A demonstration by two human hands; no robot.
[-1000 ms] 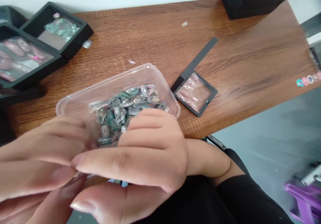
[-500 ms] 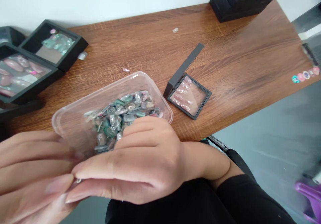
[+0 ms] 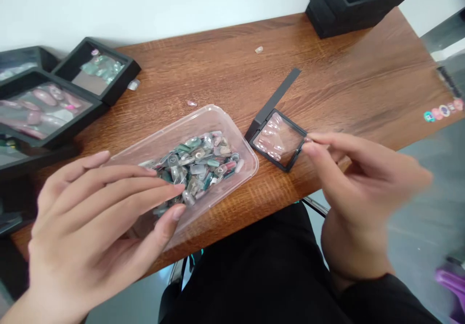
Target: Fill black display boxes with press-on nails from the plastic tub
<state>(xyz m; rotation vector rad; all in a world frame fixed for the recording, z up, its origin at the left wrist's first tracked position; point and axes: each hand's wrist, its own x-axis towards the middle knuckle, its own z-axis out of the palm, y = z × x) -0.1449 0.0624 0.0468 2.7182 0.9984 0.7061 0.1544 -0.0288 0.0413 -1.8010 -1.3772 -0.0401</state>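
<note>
My left hand (image 3: 109, 217) hovers over the near left part of a clear plastic tub (image 3: 250, 162), fingers spread and holding nothing. A heap of loose press-on nails (image 3: 198, 169), mostly green, grey and clear, fills much of the tub. To the right, my right hand (image 3: 363, 188) pinches a tiny glossy piece, seemingly a press-on nail (image 3: 308, 140), between thumb and index finger. Its fingertips are at the right corner of an open black display case (image 3: 278, 91). Pinkish shiny nails (image 3: 272, 135) sit in a row under the case's clear window, toward its left side.
Black framed cases with nails (image 3: 47, 103) overlap at the left, beside a smaller case of green nails (image 3: 101, 72). Single loose nails (image 3: 259, 50) lie on the wooden table (image 3: 218, 67). Black boxes (image 3: 348, 9) are stacked at the back right.
My hands were together at the lower left, fingertips meeting on a small piece. They have parted: the right moved to the display case with the piece, and the left opened over the tub.
</note>
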